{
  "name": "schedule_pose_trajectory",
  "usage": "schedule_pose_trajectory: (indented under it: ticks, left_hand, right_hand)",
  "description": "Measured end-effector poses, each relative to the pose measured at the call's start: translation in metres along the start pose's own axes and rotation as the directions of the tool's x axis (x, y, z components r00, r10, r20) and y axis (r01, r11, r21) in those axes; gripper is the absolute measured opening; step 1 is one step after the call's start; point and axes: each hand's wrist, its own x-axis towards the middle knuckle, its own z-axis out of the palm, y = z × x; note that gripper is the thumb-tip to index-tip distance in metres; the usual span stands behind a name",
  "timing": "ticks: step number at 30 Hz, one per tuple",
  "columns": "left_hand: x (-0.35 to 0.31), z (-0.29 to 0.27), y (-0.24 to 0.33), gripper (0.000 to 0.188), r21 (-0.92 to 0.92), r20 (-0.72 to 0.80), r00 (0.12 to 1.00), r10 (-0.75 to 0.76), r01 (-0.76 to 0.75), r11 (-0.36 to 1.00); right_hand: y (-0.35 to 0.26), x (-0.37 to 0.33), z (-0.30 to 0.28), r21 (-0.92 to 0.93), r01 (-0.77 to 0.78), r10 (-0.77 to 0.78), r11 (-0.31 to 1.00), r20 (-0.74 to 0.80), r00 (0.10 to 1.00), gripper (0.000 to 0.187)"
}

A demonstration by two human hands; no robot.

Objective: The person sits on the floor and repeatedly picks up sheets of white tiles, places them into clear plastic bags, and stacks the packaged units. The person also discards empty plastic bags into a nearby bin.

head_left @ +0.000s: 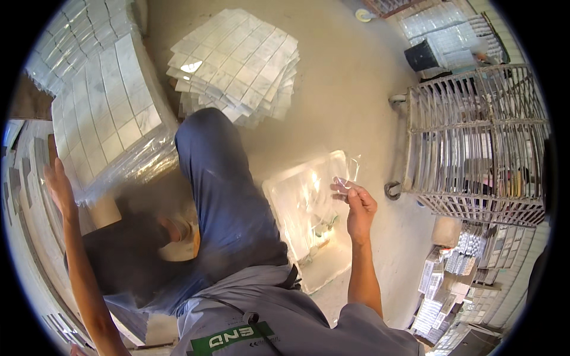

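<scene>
My right hand (361,209) pinches a thin strip of clear plastic film (356,168) between thumb and fingers. Just beneath it, a pale rectangular tray (278,178) on the floor holds shiny crumpled plastic and a few small greenish bits. At the far left, my left hand (58,185) is open, its fingers stretched out. It is beside a stack of white-grey marble tile sheets (98,110), partly wrapped in clear film; whether it touches the stack I cannot tell.
A fanned pile of marble tile sheets (234,62) lies on the floor ahead. On the right stands a slatted metal cage cart (478,133) on casters. Behind it are stacked boxes and tiles (445,276). My bent knee (208,136) rises between the tile stack and the tray.
</scene>
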Motion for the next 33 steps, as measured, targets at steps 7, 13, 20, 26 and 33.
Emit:
schedule_pose_trajectory:
  ticks: [7,13,20,26,33]
  left_hand:
    - [-0.128,-0.089,0.282,0.074,-0.755,0.433,0.681,0.59,-0.084,0.65]
    - [-0.188,-0.055,0.371,0.101,-0.953,0.296,0.19,0.936,-0.009,0.304]
    - [-0.193,-0.056,0.398,0.017,-0.838,0.395,0.05,0.917,0.429,0.337]
    - [-0.182,-0.088,0.412,0.011,-0.872,0.485,0.256,0.836,0.216,0.44]
    - [-0.135,-0.141,0.411,0.027,-0.595,-0.072,0.212,0.975,-0.793,0.129]
  right_hand:
    - [-0.092,0.011,0.039,0.304,0.004,-0.11,0.953,0.335,0.936,0.03]
    - [-0.114,0.01,0.048,0.396,-0.067,-0.133,0.916,0.458,0.879,0.03]
    - [-0.088,0.025,0.016,0.601,-0.152,-0.069,0.785,0.328,0.942,0.022]
    - [-0.087,0.053,0.054,0.063,-0.113,0.115,0.992,-0.034,0.993,0.049]
    - [-0.178,0.065,0.116,-0.287,0.76,-0.683,0.583,0.334,0.65,0.092]
